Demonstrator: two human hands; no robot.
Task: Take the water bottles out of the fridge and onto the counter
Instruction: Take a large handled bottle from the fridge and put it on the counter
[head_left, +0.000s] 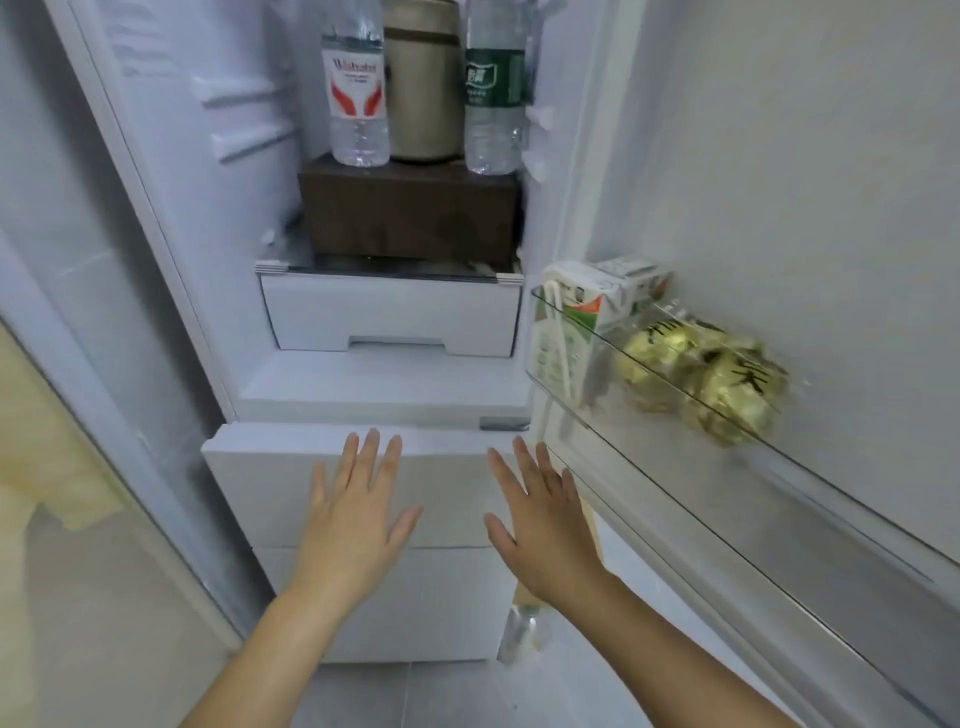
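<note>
Two flat hands, the left hand (352, 512) and right hand (537, 522), hover palms down with fingers spread, holding nothing. Two clear ribbed plastic water bottles (357, 98) (493, 98) stand upright on a dark brown box (410, 213); a smooth beige canister (423, 83) stands between them.

The left hand (353, 519) and the right hand (540, 530) are bare. The left arm (270, 639) and the right arm (670, 639) are bare too, as far as they show.

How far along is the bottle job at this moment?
Done: only the fridge door stands open. In hand: nothing; left hand and right hand are open, low before the drawers. Left: the red-labelled bottle and green-labelled bottle both stand on the brown box inside. No counter is visible.
</note>
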